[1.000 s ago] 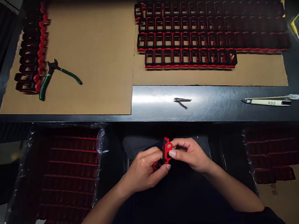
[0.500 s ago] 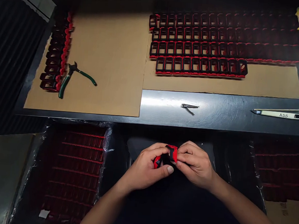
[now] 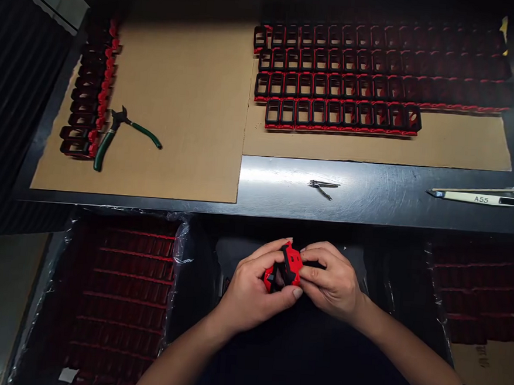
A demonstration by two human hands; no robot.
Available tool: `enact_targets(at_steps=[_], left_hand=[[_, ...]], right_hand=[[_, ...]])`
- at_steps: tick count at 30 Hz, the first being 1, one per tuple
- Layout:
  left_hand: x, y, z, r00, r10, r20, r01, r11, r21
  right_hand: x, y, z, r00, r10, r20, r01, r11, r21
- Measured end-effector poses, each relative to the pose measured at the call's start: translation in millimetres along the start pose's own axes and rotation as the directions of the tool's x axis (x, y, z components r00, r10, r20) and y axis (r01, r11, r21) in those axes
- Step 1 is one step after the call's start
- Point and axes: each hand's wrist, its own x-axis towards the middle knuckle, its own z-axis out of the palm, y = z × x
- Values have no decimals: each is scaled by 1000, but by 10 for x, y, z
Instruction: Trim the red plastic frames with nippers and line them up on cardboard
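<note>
My left hand (image 3: 253, 286) is wrapped round a red and black plastic housing (image 3: 293, 264), with the thumb below and the fingers above. The part has an open middle, and its red face with small slots is turned partly up. My right hand (image 3: 332, 280) is closed, its fingertips pressed against the housing's right edge. Whether those fingertips also hold something small is hidden. Both hands are in front of the bench edge, over my dark clothing.
Rows of similar housings (image 3: 324, 112) stand on cardboard (image 3: 178, 122), with another column (image 3: 84, 119) at left. Green-handled nippers (image 3: 106, 147), small metal pieces (image 3: 323, 185), a white-handled tool marked A55 (image 3: 476, 198) and a swab (image 3: 481, 189) lie on the bench. Lined bins (image 3: 176, 269) flank me.
The housing has been turned in my hands, so its red slotted face now shows more. The whole view has shifted slightly; the things on the bench stay put.
</note>
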Motion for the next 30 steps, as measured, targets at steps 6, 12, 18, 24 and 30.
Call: enact_targets(at_steps=[6, 12, 18, 24, 30], left_hand=[[-23, -100, 6, 959, 276, -57, -268, 956, 122], [-31, -159, 30, 919, 392, -41, -374, 900, 222], [-35, -198, 32, 908, 418, -9, -402, 879, 256], [-49, -238, 46, 888, 460, 10, -437, 836, 332], [-51, -242, 63, 876, 482, 18, -460, 823, 333]], right_hand=[[18, -42, -14, 987, 157, -42, -151, 981, 119], [35, -116, -111, 848, 484, 217, -515, 652, 556], [20, -131, -112, 760, 523, 384, -622, 415, 664], [-25, -97, -52, 725, 553, 410, -644, 332, 689], [-77, -4, 4, 715, 533, 453, -640, 237, 731]])
